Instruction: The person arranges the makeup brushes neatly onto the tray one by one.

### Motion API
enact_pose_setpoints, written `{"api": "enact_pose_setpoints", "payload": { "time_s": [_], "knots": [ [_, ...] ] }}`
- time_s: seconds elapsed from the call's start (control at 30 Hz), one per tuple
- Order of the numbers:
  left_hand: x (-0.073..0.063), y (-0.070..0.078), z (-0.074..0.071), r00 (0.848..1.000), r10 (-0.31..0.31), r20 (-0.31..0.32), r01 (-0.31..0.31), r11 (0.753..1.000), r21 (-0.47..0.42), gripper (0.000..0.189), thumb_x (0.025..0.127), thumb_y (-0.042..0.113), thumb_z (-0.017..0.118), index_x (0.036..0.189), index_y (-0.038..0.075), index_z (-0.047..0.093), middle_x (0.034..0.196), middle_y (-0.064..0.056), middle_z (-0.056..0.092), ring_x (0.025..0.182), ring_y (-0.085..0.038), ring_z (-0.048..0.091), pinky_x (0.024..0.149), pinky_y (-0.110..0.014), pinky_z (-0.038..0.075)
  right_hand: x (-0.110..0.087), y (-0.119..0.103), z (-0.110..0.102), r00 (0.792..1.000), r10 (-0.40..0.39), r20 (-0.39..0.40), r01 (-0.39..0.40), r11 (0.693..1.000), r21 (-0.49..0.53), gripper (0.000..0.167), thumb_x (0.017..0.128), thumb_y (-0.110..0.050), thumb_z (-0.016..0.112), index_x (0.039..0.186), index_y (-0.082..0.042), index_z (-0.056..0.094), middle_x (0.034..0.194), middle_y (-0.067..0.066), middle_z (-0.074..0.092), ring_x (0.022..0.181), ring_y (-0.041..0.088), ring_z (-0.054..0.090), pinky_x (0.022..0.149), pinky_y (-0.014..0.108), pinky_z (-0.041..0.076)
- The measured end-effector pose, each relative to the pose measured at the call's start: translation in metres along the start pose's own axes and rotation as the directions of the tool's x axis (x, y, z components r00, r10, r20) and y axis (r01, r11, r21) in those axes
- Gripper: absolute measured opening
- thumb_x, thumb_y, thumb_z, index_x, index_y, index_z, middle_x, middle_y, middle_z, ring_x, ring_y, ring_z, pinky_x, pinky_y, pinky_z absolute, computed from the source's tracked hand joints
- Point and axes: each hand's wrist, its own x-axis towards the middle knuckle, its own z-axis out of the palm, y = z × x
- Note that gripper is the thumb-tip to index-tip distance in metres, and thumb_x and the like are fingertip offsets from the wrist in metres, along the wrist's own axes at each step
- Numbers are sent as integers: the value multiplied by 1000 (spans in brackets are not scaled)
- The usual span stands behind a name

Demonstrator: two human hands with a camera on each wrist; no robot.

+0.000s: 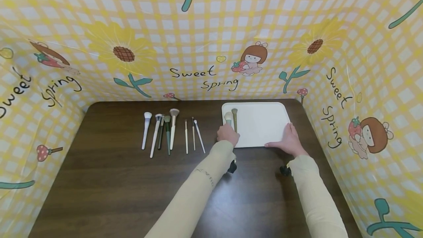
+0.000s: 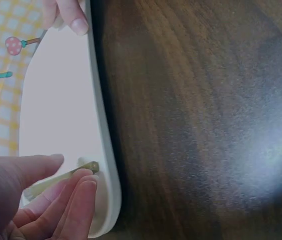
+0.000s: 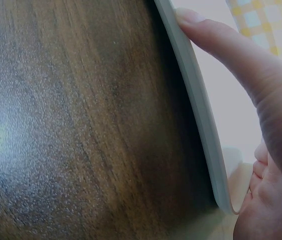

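From my distant station, the head view shows me a white tray (image 1: 261, 124) at the right of the dark wood worktop (image 1: 109, 183), close to its back edge. My left hand (image 1: 228, 135) is over the tray's left end, above a brush with pale bristles (image 1: 228, 116); the bristles stick out past the knuckles, toward the back. From the left wrist I read those fingers (image 2: 80, 210) as released: the thumb is apart from them, with nothing pinched in the gap. Just beside, an olive brush (image 1: 235, 121) lies in the tray, bristles toward the back. My right hand (image 1: 291, 142) is grasping the tray's near right corner, thumb on the front rim and the other fingers along the right side. Well left of the tray, five larger brushes (image 1: 167, 135) lie on the worktop, some of them close together, and three slim brushes (image 1: 186, 137) lie between that group and the tray. Yellow checked cloth (image 1: 201, 36) printed with flowers surrounds the sides and back.
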Motion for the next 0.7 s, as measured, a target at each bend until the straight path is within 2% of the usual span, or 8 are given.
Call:
{"api": "enact_pose_setpoints", "payload": {
  "time_s": [0.33, 0.43, 0.6, 0.7],
  "knots": [
    [0, 10, -13, 997, 69, -31, -70, 996, -49, 33, 90, 37, 77, 73, 11, 66, 67, -3, 62, 69, -25, 63, 64, -43, 54, 1, 1, 1, 1000, -4, -6, 4, 1000, -7, 151, 65, -61, 90, 153, 17, -6, 160, 40, -6, 148, 53, -1, 118, 59, 11],
    [0, 12, -18, 995, 87, -40, -90, 992, -85, 29, 91, 39, 76, 81, 11, 70, 71, -2, 64, 73, -26, 64, 67, -43, 54, 1, 1, 1, 1000, -4, -5, 4, 1000, -7, 151, 65, -61, 90, 153, 17, -6, 160, 40, -6, 148, 53, -1, 118, 59, 11],
    [0, 12, -26, 991, 120, -61, -128, 981, -147, 33, 93, 37, 74, 105, 7, 74, 85, -4, 69, 81, -26, 66, 72, -42, 55, 1, 0, 0, 1000, -8, -4, 8, 1000, -13, 150, 66, -61, 90, 152, 17, -5, 159, 40, -5, 148, 53, -1, 118, 59, 11],
    [1, 9, -30, 986, 147, -83, -160, 971, -180, 34, 93, 35, 73, 111, 6, 75, 92, -5, 73, 86, -26, 69, 75, -41, 56, 1, 1, 1, 1000, -10, -8, 10, 1000, -15, 151, 66, -61, 90, 153, 17, -5, 160, 40, -5, 148, 52, -1, 118, 59, 12]
  ]
}}
